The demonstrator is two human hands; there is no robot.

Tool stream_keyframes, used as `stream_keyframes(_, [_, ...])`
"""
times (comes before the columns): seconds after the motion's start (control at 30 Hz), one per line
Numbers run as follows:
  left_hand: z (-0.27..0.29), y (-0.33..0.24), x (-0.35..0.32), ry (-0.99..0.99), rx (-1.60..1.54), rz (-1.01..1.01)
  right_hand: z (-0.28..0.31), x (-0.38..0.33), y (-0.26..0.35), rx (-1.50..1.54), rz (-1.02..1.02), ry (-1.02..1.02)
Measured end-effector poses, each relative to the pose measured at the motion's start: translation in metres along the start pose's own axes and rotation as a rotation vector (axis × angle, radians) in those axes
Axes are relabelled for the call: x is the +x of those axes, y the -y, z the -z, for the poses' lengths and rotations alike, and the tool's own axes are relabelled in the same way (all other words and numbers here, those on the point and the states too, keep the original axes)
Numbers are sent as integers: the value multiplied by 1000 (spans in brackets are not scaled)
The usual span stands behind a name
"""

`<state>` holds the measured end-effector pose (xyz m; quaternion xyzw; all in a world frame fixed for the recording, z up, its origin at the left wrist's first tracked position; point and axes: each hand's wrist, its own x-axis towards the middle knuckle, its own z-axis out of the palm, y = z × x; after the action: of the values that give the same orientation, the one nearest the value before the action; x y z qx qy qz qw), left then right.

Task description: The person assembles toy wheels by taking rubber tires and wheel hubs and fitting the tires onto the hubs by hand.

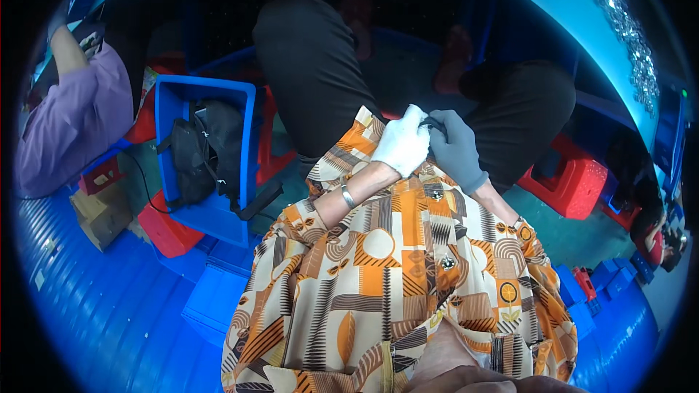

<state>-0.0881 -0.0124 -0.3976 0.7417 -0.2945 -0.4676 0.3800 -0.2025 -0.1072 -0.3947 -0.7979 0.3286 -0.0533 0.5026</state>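
My left hand (403,144), in a white glove, is closed in front of my lap with its fingers curled. Beside it, touching or nearly so, my right hand (456,151) wears a grey glove and has its fingers bent together. A small dark strip (435,124) shows between the two hands, at the fingertips of the right one. Its kind is too small to tell. What the left fingers hold, if anything, is hidden. Both hands are just above the hem of my orange and cream patterned shirt (393,266), between my dark-trousered knees.
A blue crate (162,175) with a black bag (207,149) stands at my left. Red stools (571,178) stand on both sides. A turquoise table edge (539,0) curves overhead, bearing shiny clear pieces (619,22). At far left sits a person in a purple sleeve (80,120).
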Motion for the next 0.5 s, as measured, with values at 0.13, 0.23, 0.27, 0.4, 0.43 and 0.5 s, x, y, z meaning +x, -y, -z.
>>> stream_keyframes(0.13, [7, -10, 1, 39, -222, 64, 10, -2, 10, 454, -283, 57])
stream_keyframes(0.23, [26, -16, 5, 234, -625, 206, 28, -1, 18, 716, -302, 146])
stream_keyframes(0.27, [33, -17, 7, 287, -638, 231, 36, 1, 23, 700, -255, 187])
stream_keyframes(0.4, [41, -23, 0, 440, -808, 222, 42, -5, 26, 769, -148, 241])
stream_keyframes(0.43, [42, -24, -2, 474, -844, 238, 41, -6, 28, 717, -102, 233])
stream_keyframes(0.5, [46, -23, -4, 573, -947, 250, 41, -6, 29, 663, -42, 204])
